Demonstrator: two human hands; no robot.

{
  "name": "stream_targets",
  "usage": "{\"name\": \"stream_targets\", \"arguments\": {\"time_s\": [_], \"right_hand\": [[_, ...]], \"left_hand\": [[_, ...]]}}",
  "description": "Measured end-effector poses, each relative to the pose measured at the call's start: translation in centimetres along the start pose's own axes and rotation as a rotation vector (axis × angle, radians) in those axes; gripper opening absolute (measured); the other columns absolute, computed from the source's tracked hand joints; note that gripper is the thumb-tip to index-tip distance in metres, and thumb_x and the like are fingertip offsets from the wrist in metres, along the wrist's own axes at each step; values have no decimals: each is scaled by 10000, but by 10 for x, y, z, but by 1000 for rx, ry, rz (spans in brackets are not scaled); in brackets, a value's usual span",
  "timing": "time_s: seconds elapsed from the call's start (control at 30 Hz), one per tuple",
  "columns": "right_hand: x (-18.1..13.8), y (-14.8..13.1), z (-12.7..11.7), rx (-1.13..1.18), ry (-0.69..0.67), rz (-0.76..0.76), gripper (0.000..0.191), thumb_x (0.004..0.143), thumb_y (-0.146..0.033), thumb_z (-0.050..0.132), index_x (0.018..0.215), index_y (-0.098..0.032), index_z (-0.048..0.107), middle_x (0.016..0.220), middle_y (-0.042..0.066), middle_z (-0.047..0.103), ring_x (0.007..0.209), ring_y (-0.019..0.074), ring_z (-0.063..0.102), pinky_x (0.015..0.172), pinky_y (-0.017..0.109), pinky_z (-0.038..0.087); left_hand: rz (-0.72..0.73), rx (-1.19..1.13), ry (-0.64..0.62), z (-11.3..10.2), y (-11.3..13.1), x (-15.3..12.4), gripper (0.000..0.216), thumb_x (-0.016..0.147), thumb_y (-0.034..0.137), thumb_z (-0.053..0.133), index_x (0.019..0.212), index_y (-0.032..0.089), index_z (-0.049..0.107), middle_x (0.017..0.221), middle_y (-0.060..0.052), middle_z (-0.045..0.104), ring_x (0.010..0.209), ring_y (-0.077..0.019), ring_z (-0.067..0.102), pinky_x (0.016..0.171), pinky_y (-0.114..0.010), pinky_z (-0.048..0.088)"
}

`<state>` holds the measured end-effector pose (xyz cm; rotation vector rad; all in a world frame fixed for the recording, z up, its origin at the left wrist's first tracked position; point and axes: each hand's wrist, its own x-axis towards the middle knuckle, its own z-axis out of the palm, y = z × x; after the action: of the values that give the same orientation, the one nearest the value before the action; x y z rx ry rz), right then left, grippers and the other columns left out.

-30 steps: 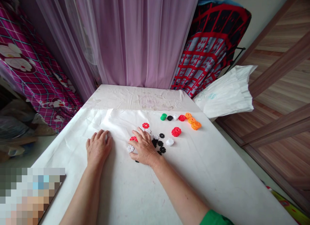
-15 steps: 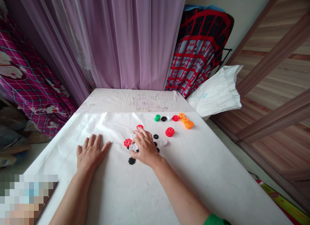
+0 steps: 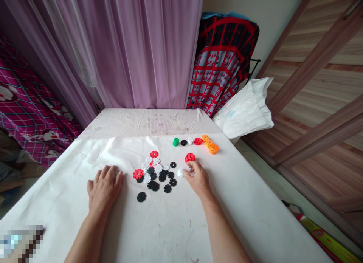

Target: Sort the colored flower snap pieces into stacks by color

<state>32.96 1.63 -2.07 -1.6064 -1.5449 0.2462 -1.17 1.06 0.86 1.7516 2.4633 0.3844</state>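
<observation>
My left hand (image 3: 104,184) lies flat on the white-covered table (image 3: 170,225), fingers stretched out, holding nothing. My right hand (image 3: 199,180) is closed in a pinch around a white notched plastic disc, over white discs (image 3: 180,172) on the cloth; the fingers partly hide them. Just beyond its fingertips stands a stack of red discs (image 3: 190,157). Between the hands is a loose pile with white discs (image 3: 158,167), black discs (image 3: 153,186) and a few red discs (image 3: 138,174). One black disc (image 3: 141,197) lies apart, nearer to me.
Along the far side stand a green stack (image 3: 176,142), a black stack (image 3: 183,143), a white stack (image 3: 190,141), a red stack (image 3: 198,141) and orange stacks (image 3: 212,147). A white bag (image 3: 244,110) hangs by the right far corner. Purple curtains (image 3: 147,51) are behind the table.
My right hand has moved right from the loose pile to the white discs near the red stack, uncovering the pile. The left hand stays flat. The view has shifted slightly.
</observation>
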Motion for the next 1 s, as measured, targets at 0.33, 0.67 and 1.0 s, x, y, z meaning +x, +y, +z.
{"name": "stream_targets", "arguments": {"time_s": [0.33,0.67,1.0], "right_hand": [[-4,-4,-1,-57,-62,-18,203,736,-304,670,922,-224,659,926,42,712,691,159,626,710,296,529],[-4,-6,-2,-95,-94,-71,243,743,-312,712,968,-232,666,982,50,710,747,176,650,744,308,534],[-8,-5,1,-160,-129,-76,214,765,-290,674,972,-236,679,970,46,723,788,197,669,783,326,530]], "left_hand": [[128,-104,110,9,-22,13,453,968,428,413,1289,222,658,1451,-138,606,1398,-348,485,1159,-588,365],[136,-91,91,5,-17,11,470,982,433,381,1304,211,643,1473,-135,590,1411,-346,471,1170,-585,346],[87,-73,58,0,-10,7,493,971,422,368,1321,195,632,1513,-118,559,1431,-326,448,1196,-571,307]]}}
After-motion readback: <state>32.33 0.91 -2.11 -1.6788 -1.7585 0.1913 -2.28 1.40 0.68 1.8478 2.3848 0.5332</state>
